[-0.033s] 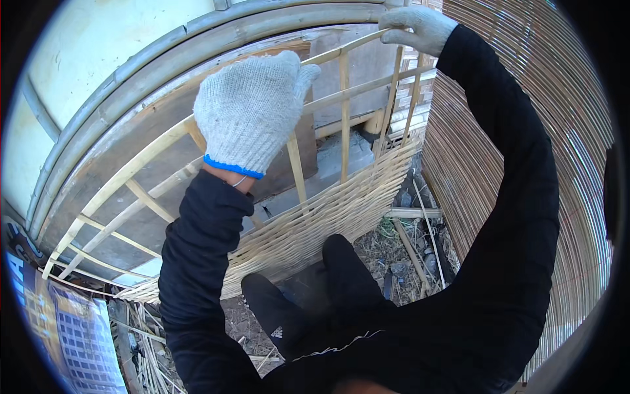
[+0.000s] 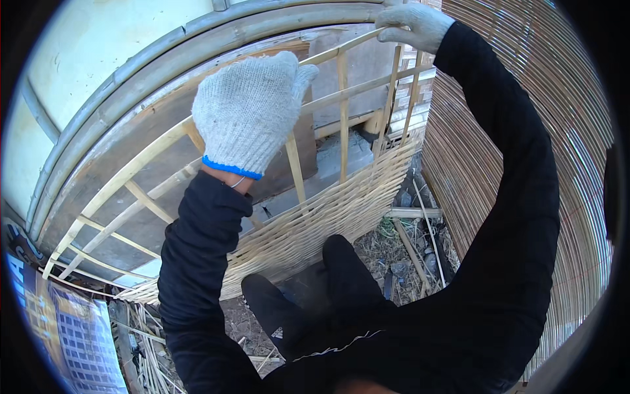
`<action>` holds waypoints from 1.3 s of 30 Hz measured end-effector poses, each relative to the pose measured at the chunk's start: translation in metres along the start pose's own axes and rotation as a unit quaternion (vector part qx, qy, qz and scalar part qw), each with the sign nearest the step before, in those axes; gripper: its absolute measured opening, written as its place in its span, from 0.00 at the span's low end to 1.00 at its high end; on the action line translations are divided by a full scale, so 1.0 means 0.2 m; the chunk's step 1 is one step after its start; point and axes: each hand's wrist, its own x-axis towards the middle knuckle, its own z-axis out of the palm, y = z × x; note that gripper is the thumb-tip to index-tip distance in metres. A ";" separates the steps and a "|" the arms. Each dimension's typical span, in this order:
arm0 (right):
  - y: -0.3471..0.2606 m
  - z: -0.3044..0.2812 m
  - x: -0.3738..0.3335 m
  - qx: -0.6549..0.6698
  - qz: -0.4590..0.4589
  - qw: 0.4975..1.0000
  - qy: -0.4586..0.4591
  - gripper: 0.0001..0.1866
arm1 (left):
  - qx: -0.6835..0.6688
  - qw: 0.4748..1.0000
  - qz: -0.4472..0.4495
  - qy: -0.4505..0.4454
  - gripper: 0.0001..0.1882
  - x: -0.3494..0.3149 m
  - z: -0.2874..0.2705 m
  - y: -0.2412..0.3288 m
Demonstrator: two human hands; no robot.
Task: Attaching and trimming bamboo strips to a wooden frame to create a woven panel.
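A bamboo lattice panel stands upright before me, its lower part a woven bamboo mat (image 2: pixel 315 220) and its upper part open strips. My left hand (image 2: pixel 246 108), in a whitish knit glove with a blue cuff, is closed over the long bamboo strip (image 2: pixel 154 139) along the panel's upper edge; its fingers are mostly hidden behind the palm. Farther right, my right hand (image 2: pixel 413 26), gloved alike, pinches the same strip near its right end. Upright bamboo slats (image 2: pixel 343 118) cross a second lengthwise strip (image 2: pixel 367 86) below.
Behind the panel are a wooden board (image 2: pixel 272 161) and curved bamboo poles (image 2: pixel 197 43) against a pale wall. A tall slatted bamboo screen (image 2: pixel 525 118) stands at my right. Loose sticks (image 2: pixel 413 253) and debris lie on the ground. A printed sheet (image 2: pixel 82 335) is at lower left.
Both hands have shifted very slightly left, the right one also a little upward. Their hold on the strip looks the same.
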 end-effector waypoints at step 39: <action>-0.09 0.00 -0.26 -0.039 0.168 0.985 -0.027 0.25 | -0.005 0.993 -0.054 -0.103 0.31 0.05 0.00 -0.09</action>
